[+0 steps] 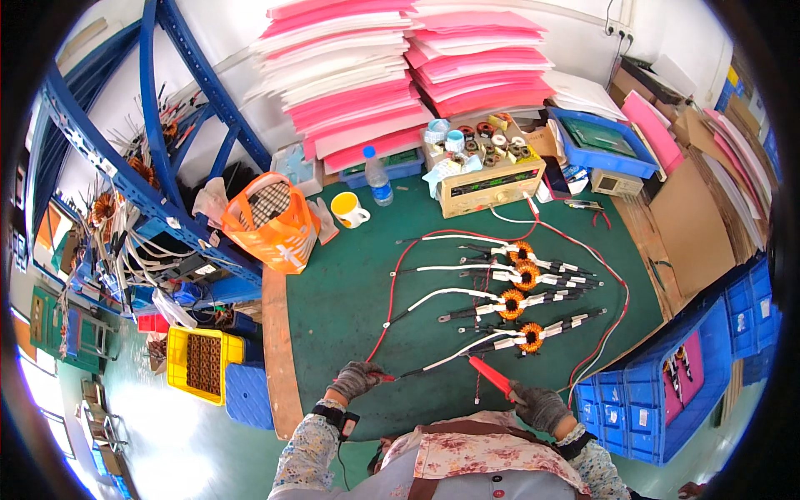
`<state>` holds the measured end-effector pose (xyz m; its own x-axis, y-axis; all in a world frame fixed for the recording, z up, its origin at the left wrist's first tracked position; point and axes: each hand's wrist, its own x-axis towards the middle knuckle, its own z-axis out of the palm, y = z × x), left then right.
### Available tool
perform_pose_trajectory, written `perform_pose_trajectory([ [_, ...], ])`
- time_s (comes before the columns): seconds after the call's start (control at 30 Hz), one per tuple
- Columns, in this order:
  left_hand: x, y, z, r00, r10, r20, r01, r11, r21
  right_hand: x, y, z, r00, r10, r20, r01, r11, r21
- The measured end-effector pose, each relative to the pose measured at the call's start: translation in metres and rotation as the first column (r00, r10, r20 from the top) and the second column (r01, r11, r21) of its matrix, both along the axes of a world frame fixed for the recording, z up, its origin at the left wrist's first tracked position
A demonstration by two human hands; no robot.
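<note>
My left hand (358,379), in a grey glove, is closed round a small red test clip at the end of a red lead (384,329). The clip meets the tip of a white wire from the nearest toroidal coil (531,337). In my right hand (540,407), also gloved, is a long red clip-like tool (492,375), its tip pointing up and left near that coil's wires. Several orange-copper coils with white and black leads lie in a column on the green mat (350,275). Red and white leads run from a beige bench meter (492,187) at the back.
Small parts sit on the meter. An orange bag (271,221), a yellow mug (348,209) and a bottle (377,177) stand at the back left. Pink and white foam sheets (346,83) are stacked behind. Blue crates (658,400) flank the right edge; blue shelving (125,183) is at left.
</note>
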<state>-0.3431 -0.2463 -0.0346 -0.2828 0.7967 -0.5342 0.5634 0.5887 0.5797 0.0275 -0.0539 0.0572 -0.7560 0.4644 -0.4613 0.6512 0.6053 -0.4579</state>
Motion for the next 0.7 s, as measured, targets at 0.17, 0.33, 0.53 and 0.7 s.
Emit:
perform_pose_trajectory([
  [0.17, 0.000, -0.007, -0.009, 0.998, -0.051, -0.044, 0.052, 0.998, 0.022, -0.001, 0.003, 0.008, 1.000, -0.015, 0.018, 0.016, 0.999, -0.051],
  [0.33, -0.014, 0.003, 0.010, 0.997, 0.068, -0.033, -0.068, 0.998, 0.006, 0.007, 0.028, 0.043, 0.994, 0.020, -0.104, -0.018, 1.000, 0.020],
  [0.53, -0.031, 0.018, -0.010, 0.894, 0.388, 0.223, -0.437, 0.864, 0.249, -0.048, 0.032, 0.031, 0.954, -0.074, -0.291, 0.099, 0.993, 0.071],
  [0.7, -0.033, 0.043, -0.026, 0.914, 0.344, 0.214, -0.402, 0.839, 0.367, -0.079, 0.021, 0.000, 0.990, -0.017, -0.141, 0.036, 0.990, 0.136],
])
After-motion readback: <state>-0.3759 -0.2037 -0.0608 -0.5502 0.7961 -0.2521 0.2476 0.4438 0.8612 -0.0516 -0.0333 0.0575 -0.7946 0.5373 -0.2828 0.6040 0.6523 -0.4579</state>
